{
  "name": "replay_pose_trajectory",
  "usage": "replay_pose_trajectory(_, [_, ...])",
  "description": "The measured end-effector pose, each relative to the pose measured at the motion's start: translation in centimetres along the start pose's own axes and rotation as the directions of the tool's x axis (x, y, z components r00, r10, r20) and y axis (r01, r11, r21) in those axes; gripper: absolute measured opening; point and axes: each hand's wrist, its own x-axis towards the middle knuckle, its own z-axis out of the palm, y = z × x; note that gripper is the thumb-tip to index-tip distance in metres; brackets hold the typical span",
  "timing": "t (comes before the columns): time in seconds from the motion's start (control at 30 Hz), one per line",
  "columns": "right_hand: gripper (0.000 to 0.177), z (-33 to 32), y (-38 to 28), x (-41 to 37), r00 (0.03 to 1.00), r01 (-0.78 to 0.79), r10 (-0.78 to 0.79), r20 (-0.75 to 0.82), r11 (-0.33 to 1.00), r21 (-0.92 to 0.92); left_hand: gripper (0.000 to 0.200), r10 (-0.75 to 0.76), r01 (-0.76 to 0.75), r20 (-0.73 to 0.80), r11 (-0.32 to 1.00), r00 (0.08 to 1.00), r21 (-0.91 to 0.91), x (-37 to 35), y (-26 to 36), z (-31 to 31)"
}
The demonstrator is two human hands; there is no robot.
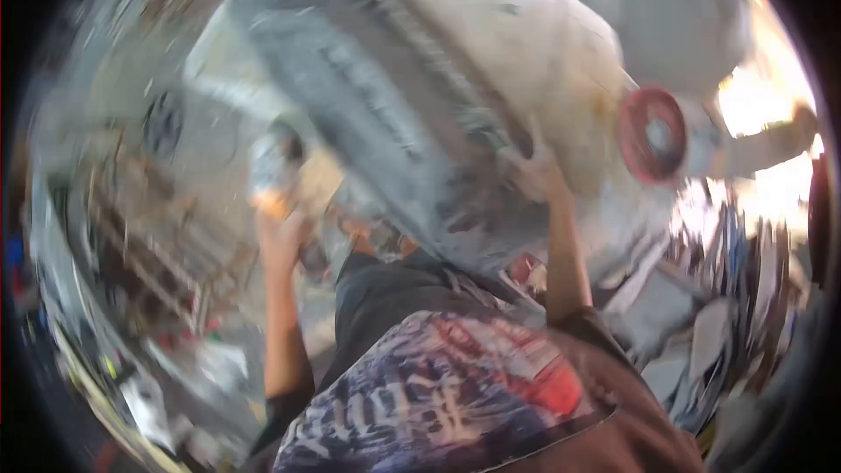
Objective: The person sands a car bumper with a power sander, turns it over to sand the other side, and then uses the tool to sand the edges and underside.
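Note:
On the left of the head view, my left hand (285, 241) is wrapped round a blurred can-like object (274, 166), silvery with an orange part near the fingers. My right hand (533, 171) rests against a large grey and whitish panel-like body (368, 88), its fingers spread apart. That body runs diagonally from the upper left down to my waist, with a darker recessed band along it. Motion blur hides fine detail on both hands.
A red-rimmed round part (653, 135) juts out at the right. Below it stand many upright sheets and panels (710, 333). A frame-like rack (144, 254) and scattered debris lie at the left, with a dark wheel-like disc (163, 124) above.

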Motion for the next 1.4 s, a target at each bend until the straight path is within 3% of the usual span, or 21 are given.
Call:
replay_pose_trajectory(0.03, [0.118,-0.1,2.2,-1.5,0.999,0.046,-0.046,-0.005,0.999,-0.024,0.031,-0.165,0.162,-0.059,0.985,0.985,-0.052,-1.1,-2.9,-2.5])
replay_pose_trajectory(0.07, [0.12,-2.0,6.2,-5.4,0.996,0.053,-0.062,-0.057,0.987,-0.155,0.036,-0.141,0.14,-0.081,0.99,0.987,-0.017,-2.1,-1.6,-3.2])
replay_pose_trajectory(0.13, [0.121,-2.2,5.8,-7.1,0.998,0.066,-0.069,-0.004,0.967,-0.247,0.048,-0.084,0.096,-0.163,0.993,0.983,0.063,-5.1,0.6,-4.4])
replay_pose_trajectory(0.23, [0.109,-0.8,5.0,-7.5,0.992,-0.093,0.053,-0.118,0.928,-0.36,0.054,-0.121,0.137,-0.106,0.977,0.987,0.161,-4.9,-1.5,-8.2])
replay_pose_trajectory(0.3, [0.097,0.4,7.9,-6.4,0.986,0.028,-0.109,-0.122,0.846,-0.532,0.058,-0.051,0.063,-0.12,0.993,0.991,0.097,-7.2,0.7,-7.0])
replay_pose_trajectory(0.33, [0.079,0.8,8.3,-6.2,0.962,0.042,-0.189,-0.198,0.818,-0.574,0.063,-0.115,0.15,-0.252,0.981,0.961,0.124,-8.0,2.6,-5.0])
replay_pose_trajectory(0.37, [0.079,0.7,9.1,-5.5,0.961,0.043,-0.191,-0.201,0.819,-0.573,0.063,-0.11,0.145,-0.252,0.982,0.961,0.124,-7.4,2.2,-4.1])
replay_pose_trajectory(0.53, [0.06,-1.7,8.7,-4.1,0.995,0.097,-0.1,0.023,0.841,-0.532,0.042,-0.112,0.134,-0.261,0.989,0.959,0.067,-5.3,0.1,-8.4])
replay_pose_trajectory(0.57, [0.06,-2.4,7.8,-4.4,0.997,0.067,-0.046,0.054,0.851,-0.522,0.035,-0.148,0.145,-0.238,0.989,0.96,-0.032,-5.3,-0.4,-8.8])
replay_pose_trajectory(0.6, [0.066,-2.4,7.5,-5.5,0.949,0.217,-0.297,-0.107,0.859,-0.463,0.034,-0.133,0.136,-0.179,0.991,0.975,0.004,-4.9,-1.3,-10.1])
replay_pose_trajectory(0.63, [0.079,-3.8,3.6,-6.7,0.971,0.168,-0.224,-0.078,0.881,-0.442,0.033,-0.075,0.085,-0.079,0.987,0.994,0.133,-5.1,-2.4,-11.6])
replay_pose_trajectory(0.7, [0.076,-5.9,-1.2,-7.7,0.998,0.046,-0.058,-0.019,0.923,-0.383,0.035,0.068,-0.164,0.227,0.884,0.972,0.438,-5.7,-4.6,-15.1])
replay_pose_trajectory(0.73, [0.077,-6.7,0.3,-7.5,0.985,0.122,-0.166,-0.05,0.867,-0.483,0.026,-0.018,0.029,-0.053,0.98,0.998,0.199,-7.1,-1.5,-11.4])
replay_pose_trajectory(0.77, [0.072,-7.8,8.7,-4.9,0.936,0.263,-0.35,-0.035,0.762,-0.592,0.026,-0.032,0.04,-0.083,0.994,0.996,0.104,-7.4,0.3,-10.2])
replay_pose_trajectory(0.83, [0.07,-10.6,12.6,-2.9,0.951,0.269,-0.308,0.027,0.78,-0.564,0.034,-0.005,0.001,-0.066,0.998,0.998,-0.064,-7.5,3.4,-8.3])
replay_pose_trajectory(0.93, [0.068,-13.4,16.7,-0.7,0.963,0.26,-0.255,0.089,0.78,-0.569,0.031,0.023,-0.038,-0.186,0.996,0.982,-0.077,-8.6,5.2,-8.4])
replay_pose_trajectory(1.03, [0.066,-16.1,17.5,2.7,0.95,0.305,-0.283,0.13,0.764,-0.569,0.033,-0.038,0.004,-0.175,0.982,0.984,-0.191,-9.2,4.6,-9.2])
replay_pose_trajectory(1.07, [0.066,-17.3,19.0,5.2,0.947,0.319,-0.281,0.155,0.764,-0.561,0.034,-0.029,0.005,-0.18,0.991,0.983,-0.136,-9.1,5.4,-6.8])
replay_pose_trajectory(1.13, [0.065,-18.0,18.2,7.5,0.938,0.344,-0.303,0.168,0.759,-0.553,0.033,0.023,-0.038,-0.202,0.997,0.979,-0.07,-9.0,4.3,-7.4])
replay_pose_trajectory(1.2, [0.06,-17.3,17.2,8.5,0.934,0.353,-0.269,0.237,0.802,-0.482,0.032,0.035,-0.06,-0.213,0.992,0.976,-0.109,-8.9,4.0,-7.2])
replay_pose_trajectory(1.4, [0.059,-16.5,14.6,6.3,0.916,0.397,-0.349,0.197,0.859,-0.324,0.03,0.061,-0.109,-0.202,0.966,0.977,-0.233,-7.3,4.0,-6.1])
